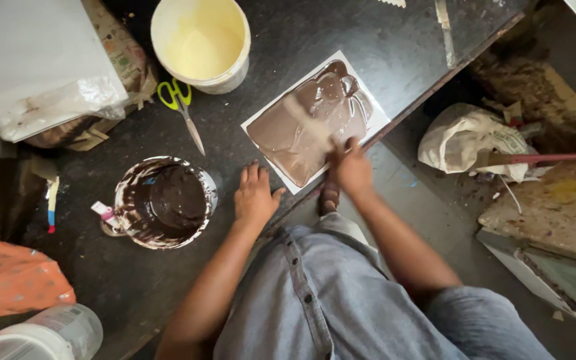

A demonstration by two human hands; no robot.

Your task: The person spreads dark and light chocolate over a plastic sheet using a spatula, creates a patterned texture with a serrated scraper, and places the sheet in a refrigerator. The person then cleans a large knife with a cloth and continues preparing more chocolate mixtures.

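While the left hand (pixel 255 195) is lying flat just beside the brown-coated white tile (pixel 316 120) (fingers spread, holding nothing), the right hand (pixel 351 168) is gripping a blurred stick (pixel 308 120) over it.

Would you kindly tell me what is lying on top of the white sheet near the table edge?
A thick brown coating covers most of the white sheet, leaving only a thin white border. The right hand works on it; the surface beneath the coating is hidden.

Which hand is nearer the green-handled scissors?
Left. The left hand lies flat on the dark table, just right of and below the scissors. The right hand is farther right, holding a blurred tool over the brown-coated white sheet.
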